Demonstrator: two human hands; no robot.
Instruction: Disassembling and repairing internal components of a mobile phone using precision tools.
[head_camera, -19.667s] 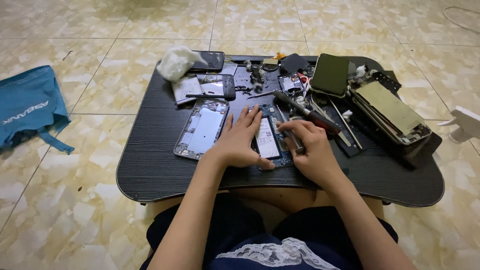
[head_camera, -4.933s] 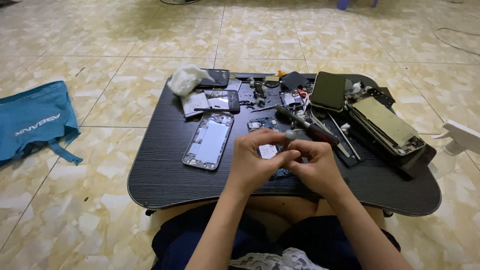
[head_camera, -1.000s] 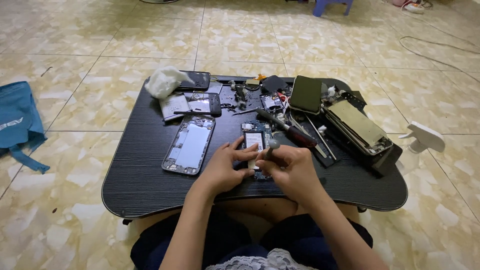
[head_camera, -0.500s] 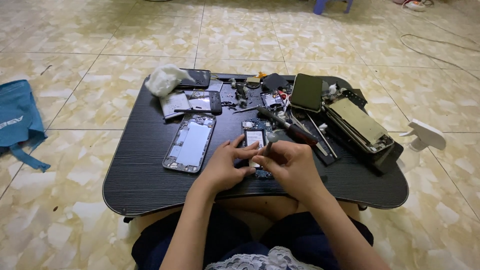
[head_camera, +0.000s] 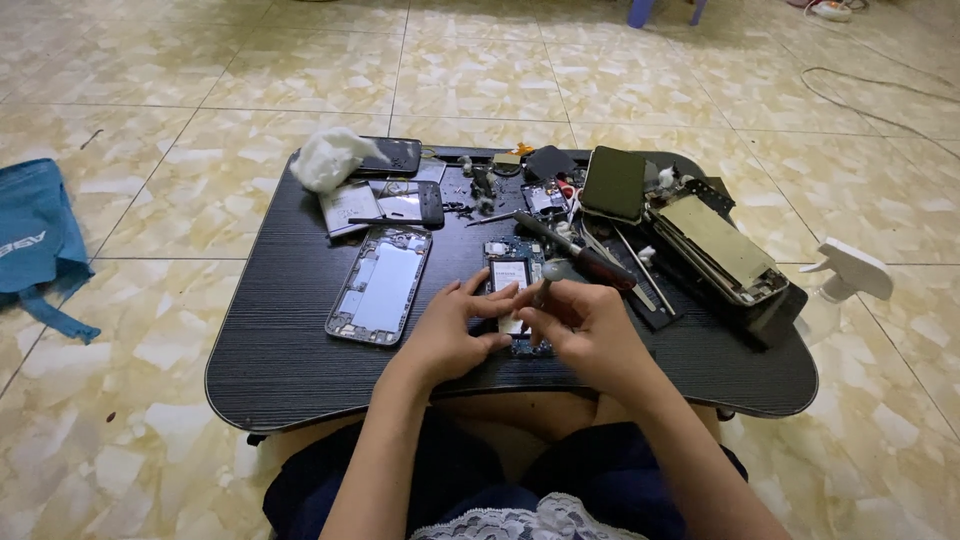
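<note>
We pinch the opened phone (head_camera: 510, 290) by its edges: left hand (head_camera: 450, 335) steadying, right hand (head_camera: 585, 330) apparently closed on a slim tool (head_camera: 543, 290); light, rigid, fragile.

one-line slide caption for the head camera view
Both hands, left hand and right hand, work a small tool on an opened phone atop a black table.

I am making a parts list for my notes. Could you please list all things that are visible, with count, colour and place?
low black wood-grain table: one, on tiled floor
open silver phone frame: one, table left
opened phone with circuit board: one, under both hands
dark-handled screwdriver: one, table centre
white crumpled cloth: one, far left corner
dark green phone: one, far right
blue fabric bag: one, floor left
left hand: on opened phone
right hand: grip on thin tool
</note>
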